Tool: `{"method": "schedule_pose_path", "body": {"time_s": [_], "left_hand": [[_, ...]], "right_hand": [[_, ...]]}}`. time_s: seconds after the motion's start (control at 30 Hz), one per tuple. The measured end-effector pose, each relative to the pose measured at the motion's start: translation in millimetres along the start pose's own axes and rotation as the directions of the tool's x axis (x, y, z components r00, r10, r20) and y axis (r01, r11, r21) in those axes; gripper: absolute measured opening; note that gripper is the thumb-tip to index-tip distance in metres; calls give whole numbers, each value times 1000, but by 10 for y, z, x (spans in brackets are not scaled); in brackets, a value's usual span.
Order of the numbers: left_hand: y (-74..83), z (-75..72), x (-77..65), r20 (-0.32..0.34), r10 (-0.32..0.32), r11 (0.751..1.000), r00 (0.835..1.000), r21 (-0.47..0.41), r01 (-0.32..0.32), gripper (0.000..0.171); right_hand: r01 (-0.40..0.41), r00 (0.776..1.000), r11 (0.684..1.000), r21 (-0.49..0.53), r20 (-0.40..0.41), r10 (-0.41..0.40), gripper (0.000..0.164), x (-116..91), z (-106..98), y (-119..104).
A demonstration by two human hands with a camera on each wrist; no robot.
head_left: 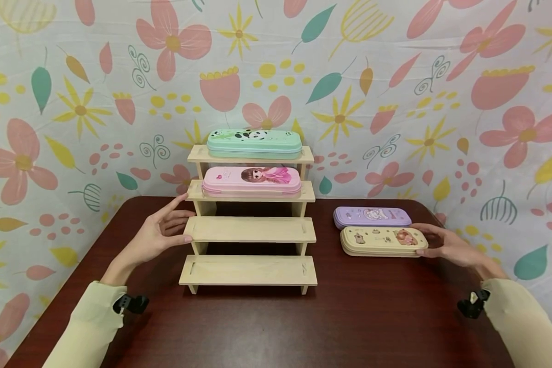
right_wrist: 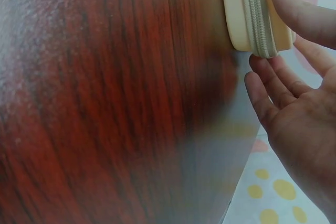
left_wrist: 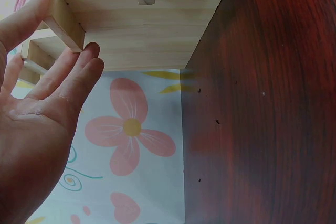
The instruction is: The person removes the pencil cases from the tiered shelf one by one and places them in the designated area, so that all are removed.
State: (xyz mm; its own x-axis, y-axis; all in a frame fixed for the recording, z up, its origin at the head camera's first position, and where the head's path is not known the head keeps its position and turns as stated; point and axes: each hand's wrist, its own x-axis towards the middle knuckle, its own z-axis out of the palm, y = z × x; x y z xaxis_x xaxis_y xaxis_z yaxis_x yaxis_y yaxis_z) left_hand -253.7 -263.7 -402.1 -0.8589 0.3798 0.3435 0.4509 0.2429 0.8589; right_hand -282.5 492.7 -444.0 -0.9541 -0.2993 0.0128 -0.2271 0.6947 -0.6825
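Observation:
A four-tier wooden stand [head_left: 250, 271] stands on the dark table. My left hand [head_left: 158, 232] is at its left side, thumb at the third tier's front corner and fingers behind that board's end [left_wrist: 65, 24]. A mint-green pencil case [head_left: 253, 145] with pandas lies on the top tier. Below it, on the second tier, is a pink pencil case [head_left: 250, 181] with a doll picture. My right hand [head_left: 448, 245] pinches the right end of a cream pencil case [head_left: 382, 241], thumb in front, fingers behind. A zip runs along its side. Just behind lies a purple pencil case [head_left: 370, 216].
The stand's two lower tiers show bare wood. The reddish-brown table [head_left: 267, 327] runs back to a flowered cloth backdrop [head_left: 340, 66]. In the right wrist view the table's edge [right_wrist: 239, 182] passes near my right hand.

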Motion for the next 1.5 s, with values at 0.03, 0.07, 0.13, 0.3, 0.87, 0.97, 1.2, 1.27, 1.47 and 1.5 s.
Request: {"method": "schedule_pose_path", "body": {"time_s": [0.03,0.07,0.13,0.3,0.87,0.97,1.2,1.27,1.47,1.5], "left_hand": [[2,-1,0,1,1,1000,1000,-2,-1,100],[4,-2,1,-1,3,1000,1000,-2,-3,100],[6,-5,1,-1,4,1000,1000,-4,-4,100],[0,-4,-3,-3,4,1000,1000,-7,-5,100],[5,3,-12,0,13,1000,1000,-1,-13,100],[5,4,-13,0,10,1000,1000,-8,-10,100],[4,8,-11,3,6,1000,1000,-8,-6,100],[4,8,-10,3,5,1000,1000,-7,-5,100],[8,7,-7,3,2,1000,1000,-8,-2,100],[8,7,-6,3,2,1000,1000,-9,-2,100]], "right_hand": [[-2,1000,1000,-1,0,2,74,1,-1,-5],[-3,1000,1000,-5,0,3,74,1,-2,-11],[-3,1000,1000,-9,-1,3,74,3,-4,-22],[-3,1000,1000,-12,-3,3,74,8,-7,-27],[-18,1000,999,-48,-9,17,76,11,-4,-18],[-18,1000,999,-46,-7,18,76,18,-2,-6],[5,1000,1000,-13,-19,-5,73,-1,-3,7],[5,999,1000,2,-33,-5,72,-17,-14,6],[-45,998,999,6,-44,45,72,-81,-89,-63],[-46,998,999,3,-46,47,71,-95,-101,-94]]}}
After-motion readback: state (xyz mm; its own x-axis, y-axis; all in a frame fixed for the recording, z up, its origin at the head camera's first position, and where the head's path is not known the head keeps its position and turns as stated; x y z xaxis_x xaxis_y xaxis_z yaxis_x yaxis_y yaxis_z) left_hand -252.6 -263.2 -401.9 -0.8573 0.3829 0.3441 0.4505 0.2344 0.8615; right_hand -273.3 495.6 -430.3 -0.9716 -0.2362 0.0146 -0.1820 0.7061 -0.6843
